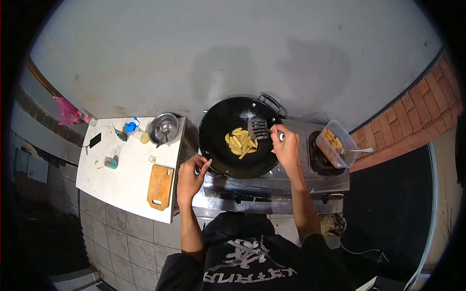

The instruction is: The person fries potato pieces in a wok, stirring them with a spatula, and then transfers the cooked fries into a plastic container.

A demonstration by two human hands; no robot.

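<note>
A black wok (221, 114) stands on the stove, with a pile of pale yellow potato strips (241, 143) near its middle. My right hand (286, 145) is closed around the handle of a dark slotted spatula (258, 129). The spatula's blade is over the wok, just up and to the right of the strips. At the wok's lower left edge, my left hand (191, 177) has its fingers closed on the side handle, which is mostly hidden by the fingers.
Right of the wok, a clear plastic container (335, 143) holds more strips and a spoon. On the white table (126, 172) at left are a wooden cutting board (160, 186), a metal bowl (163, 129), a phone (95, 140) and a teal cup (111, 162). A wall rises behind the stove.
</note>
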